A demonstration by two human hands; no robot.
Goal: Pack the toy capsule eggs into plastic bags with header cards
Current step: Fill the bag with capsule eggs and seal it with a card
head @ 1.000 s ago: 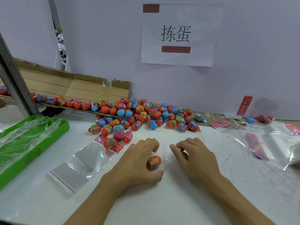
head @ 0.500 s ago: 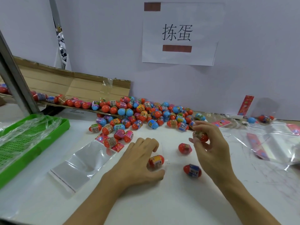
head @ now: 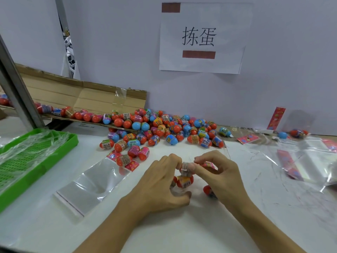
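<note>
Hands meet over the table (head: 182, 225): the left hand (head: 160, 181) pinches a small bag (head: 179, 190) with an egg (head: 184, 181) inside, seemingly keeping its mouth open, while the right hand (head: 217, 172) pinches another egg (head: 186, 166) above it; spare eggs (head: 164, 127) are heaped along the wall beyond.

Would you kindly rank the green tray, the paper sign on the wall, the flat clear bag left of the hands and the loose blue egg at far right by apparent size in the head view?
1. paper sign and green tray: similar; the tray is cropped and nearer, so unsure.
2. flat clear bag.
3. blue egg.
</note>
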